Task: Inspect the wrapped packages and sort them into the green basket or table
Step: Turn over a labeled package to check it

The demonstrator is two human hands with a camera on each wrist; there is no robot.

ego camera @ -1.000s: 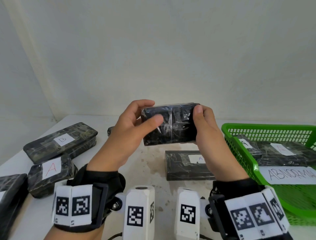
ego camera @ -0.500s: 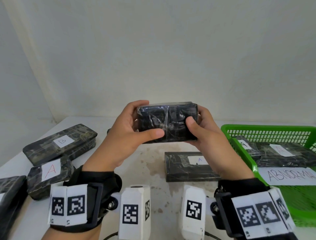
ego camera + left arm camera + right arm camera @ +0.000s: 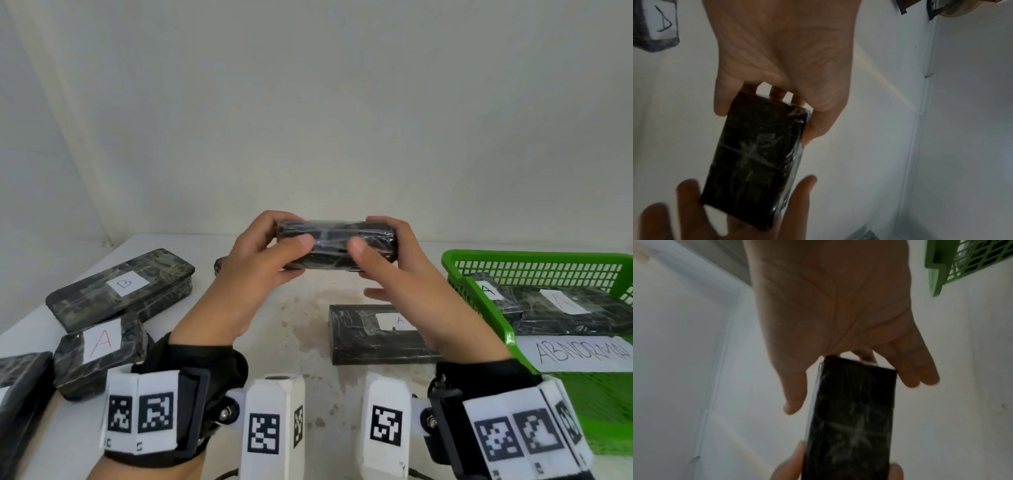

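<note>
Both hands hold one black film-wrapped package in the air above the middle of the table. My left hand grips its left end, thumb across the near face. My right hand grips the right end the same way. No label shows on the package in either wrist view. The green basket stands at the right with two wrapped packages marked A inside and a paper sign reading ABNORMAL.
A wrapped package marked A lies on the white table under my right hand. At the left lie a long package marked B, a smaller one marked A and another at the edge.
The held package has been tipped from its broad face towards me to a flatter, edge-on pose. Both thumbs have moved closer together on its near side.
</note>
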